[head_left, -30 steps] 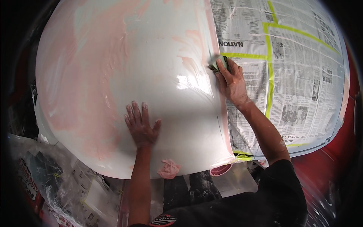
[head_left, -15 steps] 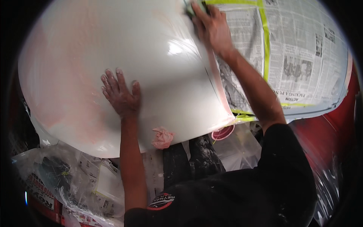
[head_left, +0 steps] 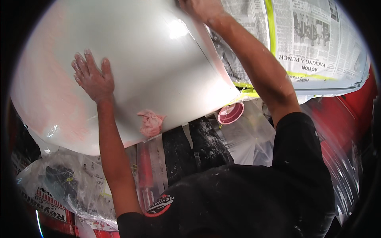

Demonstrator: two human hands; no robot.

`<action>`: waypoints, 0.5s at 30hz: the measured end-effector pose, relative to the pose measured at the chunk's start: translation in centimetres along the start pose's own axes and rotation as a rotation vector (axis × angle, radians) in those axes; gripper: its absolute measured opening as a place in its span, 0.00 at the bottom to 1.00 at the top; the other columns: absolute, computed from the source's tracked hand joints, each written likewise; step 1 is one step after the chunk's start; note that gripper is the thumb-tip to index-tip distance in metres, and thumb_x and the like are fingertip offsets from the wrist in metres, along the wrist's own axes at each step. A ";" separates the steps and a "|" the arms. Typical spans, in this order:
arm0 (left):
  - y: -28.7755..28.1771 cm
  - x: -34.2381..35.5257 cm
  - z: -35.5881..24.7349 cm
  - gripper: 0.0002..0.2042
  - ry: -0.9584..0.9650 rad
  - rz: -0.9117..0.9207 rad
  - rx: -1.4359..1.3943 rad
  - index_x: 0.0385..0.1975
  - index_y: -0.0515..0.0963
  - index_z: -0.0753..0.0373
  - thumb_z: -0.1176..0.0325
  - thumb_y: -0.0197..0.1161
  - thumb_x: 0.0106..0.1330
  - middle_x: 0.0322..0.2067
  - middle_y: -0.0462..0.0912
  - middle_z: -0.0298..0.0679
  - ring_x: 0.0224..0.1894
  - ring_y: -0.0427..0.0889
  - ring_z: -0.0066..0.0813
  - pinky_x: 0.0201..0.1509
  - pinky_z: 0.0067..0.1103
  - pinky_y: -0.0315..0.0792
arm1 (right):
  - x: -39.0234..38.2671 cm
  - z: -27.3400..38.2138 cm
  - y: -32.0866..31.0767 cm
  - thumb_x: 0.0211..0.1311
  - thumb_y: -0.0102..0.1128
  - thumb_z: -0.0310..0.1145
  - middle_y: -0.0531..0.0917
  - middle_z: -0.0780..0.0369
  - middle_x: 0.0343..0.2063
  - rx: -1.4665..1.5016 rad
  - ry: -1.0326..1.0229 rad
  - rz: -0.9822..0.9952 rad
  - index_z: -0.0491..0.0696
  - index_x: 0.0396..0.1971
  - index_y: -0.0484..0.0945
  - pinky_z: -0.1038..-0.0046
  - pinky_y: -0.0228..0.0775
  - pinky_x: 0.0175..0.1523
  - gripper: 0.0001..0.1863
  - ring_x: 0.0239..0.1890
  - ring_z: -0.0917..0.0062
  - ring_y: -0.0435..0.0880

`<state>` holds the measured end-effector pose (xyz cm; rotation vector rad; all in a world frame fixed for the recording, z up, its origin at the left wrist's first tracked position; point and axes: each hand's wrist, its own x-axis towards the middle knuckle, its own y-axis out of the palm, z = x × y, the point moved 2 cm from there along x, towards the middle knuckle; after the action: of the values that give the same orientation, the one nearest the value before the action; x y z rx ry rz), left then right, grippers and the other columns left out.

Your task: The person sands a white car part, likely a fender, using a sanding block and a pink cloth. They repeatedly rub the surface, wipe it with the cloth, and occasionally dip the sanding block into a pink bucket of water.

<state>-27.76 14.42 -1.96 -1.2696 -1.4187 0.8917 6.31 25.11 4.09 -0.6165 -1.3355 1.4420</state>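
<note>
A curved pale panel (head_left: 166,71) with smeared pink patches fills the upper left. My left hand (head_left: 94,79) rests open on it, fingers spread and powdered white. My right hand (head_left: 200,10) reaches to the top edge beside the panel's pink right border, curled on a dark pad (head_left: 177,3) that is almost wholly cut off by the frame. A crumpled pink cloth (head_left: 151,123) lies near the panel's lower edge. To the right, newspaper masking (head_left: 309,51) held with yellow-green tape (head_left: 270,31) covers the neighbouring section.
A pink-rimmed bucket (head_left: 230,115) stands below the panel's edge, beside my dark-trousered legs. Plastic sheeting with printed paper (head_left: 63,182) covers things at lower left. Red bodywork (head_left: 345,119), partly under clear plastic, curves round the right side.
My right hand has slid up along the panel's border with the pad. My left hand has shifted up and left. The view has moved, so the panel sits higher in frame.
</note>
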 end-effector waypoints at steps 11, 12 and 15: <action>1.4 -0.2 0.7 0.33 0.050 -0.097 -0.022 0.75 0.66 0.46 0.37 0.52 0.75 0.75 0.62 0.49 0.78 0.56 0.55 0.77 0.54 0.51 | -24.4 2.8 -6.2 0.54 0.69 0.26 0.80 0.56 0.58 0.014 0.051 0.164 0.62 0.65 0.78 0.60 0.73 0.58 0.35 0.54 0.61 0.79; 1.7 -0.2 0.9 0.33 0.067 -0.099 -0.032 0.75 0.66 0.46 0.37 0.52 0.75 0.75 0.62 0.48 0.78 0.56 0.54 0.78 0.53 0.50 | -21.0 2.1 -5.0 0.53 0.70 0.28 0.80 0.57 0.56 0.009 -0.045 0.059 0.64 0.66 0.76 0.60 0.73 0.56 0.37 0.53 0.64 0.79; 1.0 0.2 1.3 0.34 0.071 -0.090 -0.003 0.76 0.64 0.47 0.36 0.48 0.76 0.76 0.61 0.48 0.79 0.55 0.53 0.79 0.50 0.49 | -18.0 2.6 -5.1 0.68 0.63 0.33 0.79 0.49 0.55 0.050 0.037 0.101 0.52 0.64 0.78 0.56 0.69 0.59 0.24 0.54 0.56 0.78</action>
<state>-28.72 14.93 -3.20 -1.2181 -1.4104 0.7764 11.76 7.07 4.74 -0.6832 -1.2511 1.5332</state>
